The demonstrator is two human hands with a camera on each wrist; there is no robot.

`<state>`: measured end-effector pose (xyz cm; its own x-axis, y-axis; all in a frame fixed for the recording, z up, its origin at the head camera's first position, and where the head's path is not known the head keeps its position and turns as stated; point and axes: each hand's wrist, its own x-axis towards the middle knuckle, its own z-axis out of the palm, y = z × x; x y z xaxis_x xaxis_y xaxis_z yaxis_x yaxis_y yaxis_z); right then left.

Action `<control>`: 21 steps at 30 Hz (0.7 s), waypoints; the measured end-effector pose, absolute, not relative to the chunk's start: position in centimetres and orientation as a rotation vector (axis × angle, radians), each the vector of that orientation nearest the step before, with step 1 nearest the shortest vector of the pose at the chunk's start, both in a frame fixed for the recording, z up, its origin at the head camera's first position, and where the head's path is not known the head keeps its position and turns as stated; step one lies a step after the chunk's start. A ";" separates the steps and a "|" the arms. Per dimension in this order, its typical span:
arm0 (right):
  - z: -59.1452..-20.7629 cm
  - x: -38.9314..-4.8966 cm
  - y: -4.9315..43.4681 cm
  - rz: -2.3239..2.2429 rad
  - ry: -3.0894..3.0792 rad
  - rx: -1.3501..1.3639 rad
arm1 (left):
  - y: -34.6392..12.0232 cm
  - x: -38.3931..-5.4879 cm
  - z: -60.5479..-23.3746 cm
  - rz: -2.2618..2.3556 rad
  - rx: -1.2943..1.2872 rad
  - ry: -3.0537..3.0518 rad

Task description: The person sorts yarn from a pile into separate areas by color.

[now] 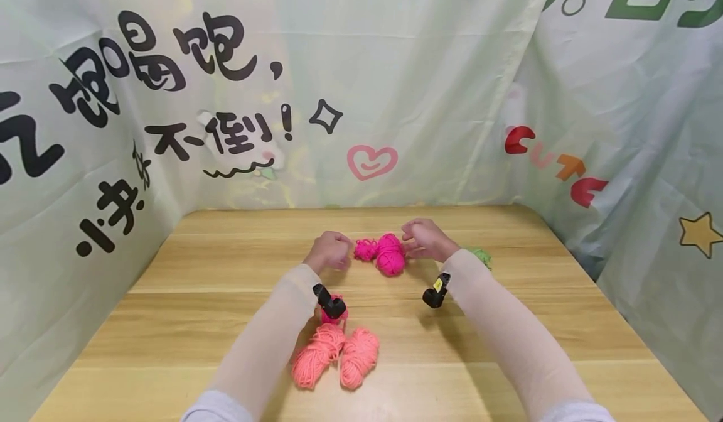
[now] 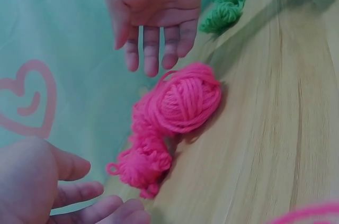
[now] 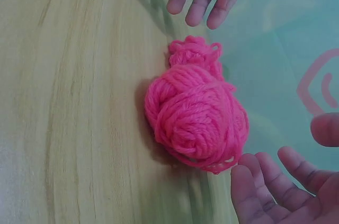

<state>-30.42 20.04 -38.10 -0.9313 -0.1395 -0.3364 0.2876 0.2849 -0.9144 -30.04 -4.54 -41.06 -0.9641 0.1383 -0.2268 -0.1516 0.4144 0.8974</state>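
Two bright pink yarn bundles lie touching on the table, a larger ball [image 1: 390, 255] and a smaller, looser bundle [image 1: 365, 250]. To their left is my left hand [image 1: 330, 250], its fingers [image 2: 85, 195] relaxed and holding nothing, beside the smaller bundle in the left wrist view. My right hand [image 1: 427, 240] is on the other side, with loosely extended fingers; in the right wrist view its fingertips [image 3: 244, 173] come right at the edge of the larger ball [image 3: 196, 121]. Both palms face the pink yarn from opposite sides.
Nearer the front lie two coral yarn skeins [image 1: 319, 355] [image 1: 359, 357]. Another pink yarn bundle [image 1: 330, 315] sits just behind them, partly hidden by the left wrist camera [image 1: 330, 302]. Green yarn [image 1: 481, 256] shows past the right forearm. Printed cloth [image 1: 429, 95] hangs around the wooden table [image 1: 226, 321].
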 end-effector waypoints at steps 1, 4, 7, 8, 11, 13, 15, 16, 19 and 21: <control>-38.0 -30.4 20.1 -1.703 2.189 0.135 | -4.7 -30.0 -41.0 1.571 0.000 2.395; -37.9 -30.3 20.1 -1.750 2.136 0.143 | -5.4 -29.9 -40.7 1.571 0.027 2.361; -37.8 -30.1 20.1 -1.748 2.130 0.131 | -5.9 -29.7 -40.5 1.550 0.045 2.330; -37.8 -30.0 20.1 -1.738 2.137 0.120 | -6.1 -29.6 -40.5 1.542 0.054 2.318; -37.7 -29.7 20.0 -1.719 2.147 0.096 | -6.5 -29.1 -40.1 1.498 0.084 2.290; -37.7 -29.5 20.0 -1.720 2.144 0.079 | -6.7 -28.8 -39.8 1.461 0.113 2.284; -37.7 -29.4 20.0 -1.722 2.139 0.069 | -6.9 -28.4 -39.5 1.418 0.137 2.284; -37.7 -29.3 20.0 -1.724 2.137 0.064 | -7.0 -28.2 -39.4 1.388 0.149 2.294; -37.8 -29.1 19.9 -1.712 2.143 0.047 | -7.3 -27.5 -39.1 1.274 0.186 2.330; -37.9 -29.0 19.9 -1.705 2.146 0.040 | -7.5 -27.1 -39.0 1.192 0.211 2.360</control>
